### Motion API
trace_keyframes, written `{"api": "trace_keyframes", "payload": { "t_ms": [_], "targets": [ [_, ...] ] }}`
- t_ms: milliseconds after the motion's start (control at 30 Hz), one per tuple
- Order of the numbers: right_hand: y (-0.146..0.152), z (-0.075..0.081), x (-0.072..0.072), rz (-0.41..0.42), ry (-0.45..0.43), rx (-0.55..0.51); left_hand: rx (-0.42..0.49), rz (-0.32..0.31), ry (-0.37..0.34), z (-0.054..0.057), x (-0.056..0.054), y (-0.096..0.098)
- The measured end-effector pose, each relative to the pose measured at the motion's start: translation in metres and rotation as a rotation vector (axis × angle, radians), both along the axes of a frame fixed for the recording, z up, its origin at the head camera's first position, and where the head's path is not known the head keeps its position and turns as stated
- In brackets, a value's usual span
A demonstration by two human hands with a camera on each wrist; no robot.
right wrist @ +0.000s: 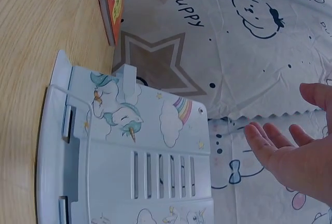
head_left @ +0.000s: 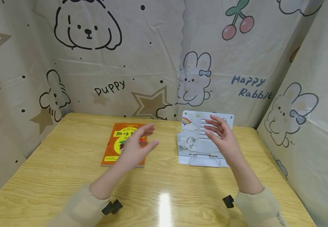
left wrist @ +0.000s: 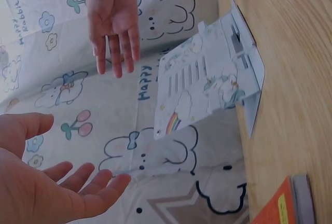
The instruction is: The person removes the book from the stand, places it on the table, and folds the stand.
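My left hand (head_left: 134, 148) hovers above an orange book (head_left: 110, 151) that lies flat on the table, covering part of its cover in the head view. Its fingers are loosely bent and hold nothing. On the right, my right hand (head_left: 223, 138) is raised in front of a white book stand (head_left: 190, 142) printed with a rainbow and unicorns, fingers spread and palm turned inward. The stand is upright and tilted back, with slots in its panel and a wire holder (head_left: 204, 160) along its lower ledge. In the right wrist view the right hand (right wrist: 295, 156) is apart from the stand.
The wooden table (head_left: 164, 179) meets a patterned cloth (head_left: 152, 63) at the back and sides. A small black device (head_left: 112, 207) is at the left cuff, another black piece (head_left: 228, 201) beside the right cuff.
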State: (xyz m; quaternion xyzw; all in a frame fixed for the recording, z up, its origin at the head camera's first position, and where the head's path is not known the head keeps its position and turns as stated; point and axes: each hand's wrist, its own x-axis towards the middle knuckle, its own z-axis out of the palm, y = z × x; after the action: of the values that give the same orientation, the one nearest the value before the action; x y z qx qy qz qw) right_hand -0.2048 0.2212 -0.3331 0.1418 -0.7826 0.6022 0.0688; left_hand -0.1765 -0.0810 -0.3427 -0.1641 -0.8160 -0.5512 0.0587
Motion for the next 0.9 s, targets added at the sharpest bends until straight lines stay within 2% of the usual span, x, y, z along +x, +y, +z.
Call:
{"api": "trace_keyframes", "payload": {
  "t_ms": [233,400,567,733,900],
  "targets": [
    [0.015,-0.003,0.001,-0.037,0.021,-0.021,0.108,-0.009,-0.048,-0.012,-0.001,0.024],
    [0.028,-0.01,-0.001,-0.08,0.033,-0.058,0.162,0.001,-0.032,-0.02,-0.002,0.038],
    [0.039,-0.016,-0.004,-0.104,0.033,-0.131,0.226,0.0,-0.023,-0.027,-0.009,0.049],
    [0.048,-0.022,-0.005,-0.147,0.002,-0.119,0.283,-0.018,-0.074,-0.037,-0.018,0.059],
    [0.055,-0.028,-0.005,-0.175,-0.042,-0.08,0.289,-0.017,-0.132,-0.044,-0.023,0.068]
  ]
}}
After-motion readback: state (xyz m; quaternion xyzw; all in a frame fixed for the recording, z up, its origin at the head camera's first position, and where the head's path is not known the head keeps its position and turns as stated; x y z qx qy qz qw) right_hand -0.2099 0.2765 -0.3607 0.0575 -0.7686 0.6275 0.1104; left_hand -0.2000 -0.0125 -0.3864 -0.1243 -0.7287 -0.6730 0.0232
